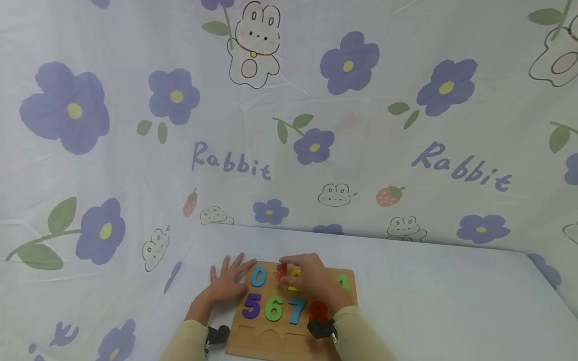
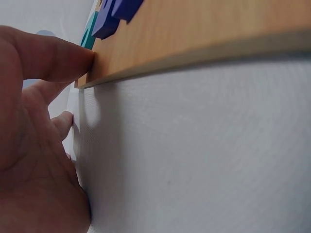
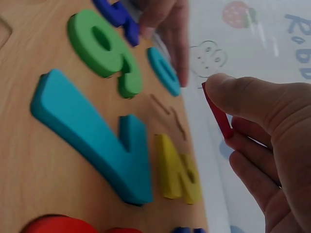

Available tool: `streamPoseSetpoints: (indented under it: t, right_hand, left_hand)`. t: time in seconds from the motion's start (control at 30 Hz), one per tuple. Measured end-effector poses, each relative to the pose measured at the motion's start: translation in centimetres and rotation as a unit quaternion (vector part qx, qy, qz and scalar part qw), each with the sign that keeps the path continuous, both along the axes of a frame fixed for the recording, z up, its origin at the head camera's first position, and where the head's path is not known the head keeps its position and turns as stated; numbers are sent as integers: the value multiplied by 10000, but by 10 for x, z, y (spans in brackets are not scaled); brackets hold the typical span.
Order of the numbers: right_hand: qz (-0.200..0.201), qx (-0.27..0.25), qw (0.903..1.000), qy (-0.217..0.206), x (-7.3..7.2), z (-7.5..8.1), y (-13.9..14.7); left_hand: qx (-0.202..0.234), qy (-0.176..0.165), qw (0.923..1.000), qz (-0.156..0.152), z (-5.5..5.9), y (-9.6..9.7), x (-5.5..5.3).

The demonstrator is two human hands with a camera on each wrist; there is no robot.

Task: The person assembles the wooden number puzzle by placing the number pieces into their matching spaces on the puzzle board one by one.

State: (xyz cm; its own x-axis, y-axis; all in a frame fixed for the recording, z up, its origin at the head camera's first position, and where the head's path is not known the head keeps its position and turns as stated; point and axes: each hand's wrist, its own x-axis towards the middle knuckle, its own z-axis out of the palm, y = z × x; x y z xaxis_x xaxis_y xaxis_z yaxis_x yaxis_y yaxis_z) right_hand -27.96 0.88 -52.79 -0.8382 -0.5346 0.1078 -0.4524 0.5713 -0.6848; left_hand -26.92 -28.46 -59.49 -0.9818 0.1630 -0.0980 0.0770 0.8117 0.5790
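A wooden number board (image 1: 262,345) lies on the white table. My right hand (image 1: 313,278) pinches a red number 1 (image 3: 217,112) between thumb and fingers, lifted off the board. Its bare recess (image 3: 167,114) shows between the light-blue 0 (image 1: 259,276) and the yellow 2 (image 3: 176,170). My left hand (image 1: 228,285) rests at the board's left edge, fingers spread, with the thumb (image 2: 73,60) touching that edge. In the lower row are a purple 5 (image 1: 251,306), green 6 (image 1: 273,308), blue 7 (image 1: 296,310) and red 8 (image 1: 318,310).
A green 4 (image 1: 343,282) sits at the board's upper right, partly behind the right hand. White table surface (image 1: 442,301) extends to the right. A curtain (image 1: 289,110) with flowers and rabbits hangs behind and on the left. Black devices (image 1: 321,328) are strapped at both wrists.
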Motion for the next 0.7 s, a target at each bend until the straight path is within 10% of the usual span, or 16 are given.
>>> streamPoseSetpoints:
  t: [0.7]
  right_hand:
    - [181,733,9967,286,-6,-27,-22]
  left_hand:
    - [95,-26,10000,-11,1,0,2]
